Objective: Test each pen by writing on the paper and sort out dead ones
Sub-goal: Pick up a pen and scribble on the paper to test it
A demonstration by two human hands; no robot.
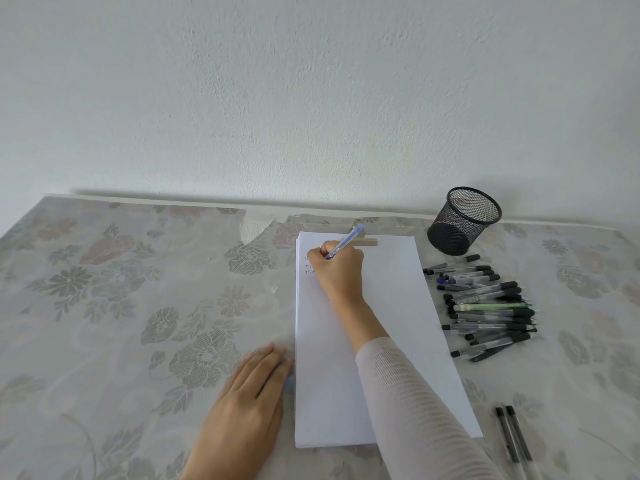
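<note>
A white stack of paper (391,323) lies on the table under a clip at its top edge. My right hand (337,271) grips a blue pen (344,242) with the tip down at the sheet's upper left, beside a few short written lines. My left hand (251,389) rests flat on the tablecloth, fingertips at the paper's left edge. A pile of several black-capped pens (485,306), one of them green, lies right of the paper. Two pens (514,439) lie apart at the lower right.
A black mesh pen cup (462,221), with nothing visible inside, stands at the back right near the wall. The floral tablecloth (121,306) covers the table. A white wall runs along the far edge.
</note>
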